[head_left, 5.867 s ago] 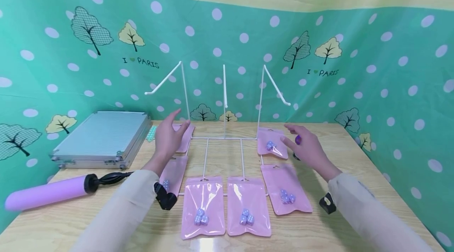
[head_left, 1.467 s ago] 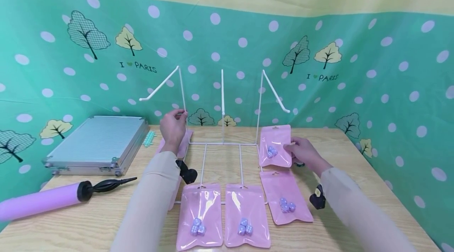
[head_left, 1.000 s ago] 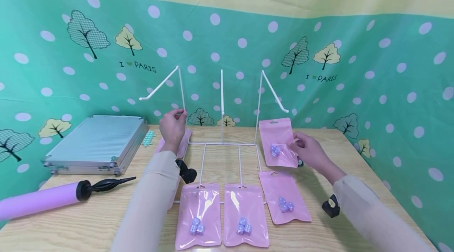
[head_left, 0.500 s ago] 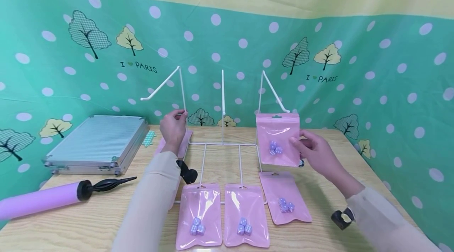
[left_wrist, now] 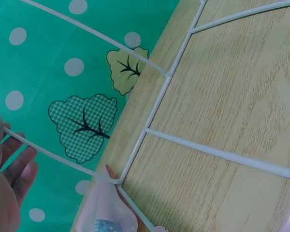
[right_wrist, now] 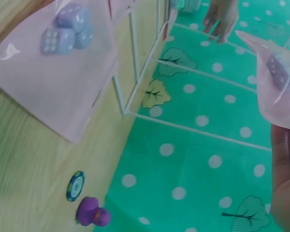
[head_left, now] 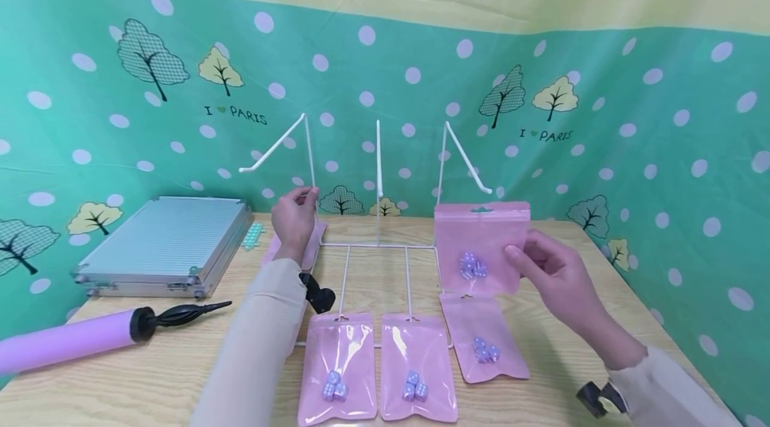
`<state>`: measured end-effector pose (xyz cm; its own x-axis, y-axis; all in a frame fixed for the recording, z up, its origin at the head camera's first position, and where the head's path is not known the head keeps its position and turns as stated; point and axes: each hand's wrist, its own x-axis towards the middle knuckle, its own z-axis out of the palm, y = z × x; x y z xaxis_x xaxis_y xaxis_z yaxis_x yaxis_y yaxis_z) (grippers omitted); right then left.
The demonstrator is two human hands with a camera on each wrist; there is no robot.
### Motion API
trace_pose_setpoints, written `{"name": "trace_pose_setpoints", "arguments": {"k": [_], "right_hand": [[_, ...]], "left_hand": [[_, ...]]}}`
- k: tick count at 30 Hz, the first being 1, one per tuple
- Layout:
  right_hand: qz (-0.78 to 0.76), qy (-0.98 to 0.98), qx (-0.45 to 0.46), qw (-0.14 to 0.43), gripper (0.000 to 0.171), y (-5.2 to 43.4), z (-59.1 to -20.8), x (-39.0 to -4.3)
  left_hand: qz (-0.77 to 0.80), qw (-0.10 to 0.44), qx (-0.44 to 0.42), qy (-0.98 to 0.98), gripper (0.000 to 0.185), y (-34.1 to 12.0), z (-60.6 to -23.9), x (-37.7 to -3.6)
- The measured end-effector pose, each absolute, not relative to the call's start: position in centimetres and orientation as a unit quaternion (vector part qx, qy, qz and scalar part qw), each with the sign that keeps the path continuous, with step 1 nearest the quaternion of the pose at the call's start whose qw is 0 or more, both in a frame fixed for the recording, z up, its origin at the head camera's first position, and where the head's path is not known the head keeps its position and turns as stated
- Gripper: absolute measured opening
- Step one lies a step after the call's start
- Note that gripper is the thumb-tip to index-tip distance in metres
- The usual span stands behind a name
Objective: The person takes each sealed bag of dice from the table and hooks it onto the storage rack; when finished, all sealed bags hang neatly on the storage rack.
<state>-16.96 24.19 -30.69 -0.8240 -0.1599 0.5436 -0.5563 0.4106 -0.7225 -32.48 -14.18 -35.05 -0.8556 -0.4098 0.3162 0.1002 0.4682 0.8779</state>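
The right hand [head_left: 556, 273] is pinching a pink zip pouch of dice [head_left: 481, 246] by its right edge, thumb in front and fingers curled behind, and is holding it upright in the air just below the tip of the right peg [head_left: 469, 160] of the white wire display rack [head_left: 377, 176]. The left hand [head_left: 293, 218] is gripping the rack's left upright [head_left: 311, 156] between thumb and fingertips, steadying the frame. To do this step well, the small hang slot at the pouch's top edge [head_left: 481, 209] wants lining up squarely with the upturned peg tip, the pouch being kept flat and facing forward so the dice inside are not swinging it sideways; the left hand's hold looks useful, since so light a frame would likely shift under any push. The pouch is glossy, thin, translucent plastic, rectangular, with pale blue-violet dotted dice [head_left: 472, 265] gathered low inside. Three like pouches [head_left: 412, 363] are lying flat on the grained wooden table [head_left: 541, 373] across the rack's base wires, and another is lying partly hidden behind the left hand. The rack is slim, smooth, white-coated wire with angled pegs. In the right wrist view a small purple rubber duck [right_wrist: 93, 212] is sitting by the polka-dot backdrop. A ribbed aluminium case [head_left: 165, 240] and a lilac hand pump [head_left: 72, 339] are resting at left.
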Motion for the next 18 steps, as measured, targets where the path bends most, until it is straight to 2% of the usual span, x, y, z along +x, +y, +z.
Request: {"name": "trace_pose_setpoints", "arguments": {"k": [12,18], "right_hand": [[0.583,-0.713,0.296,0.254,0.03,22.9,-29.9,-15.5],[0.612,-0.679,0.311,0.26,0.029,22.3,-29.4,-15.0]], "left_hand": [[-0.508,0.247,0.112,-0.817,0.031,-14.0,-34.8,-32.5],[-0.507,0.223,0.115,-0.825,0.034,-14.1,-34.5,-32.4]]}}
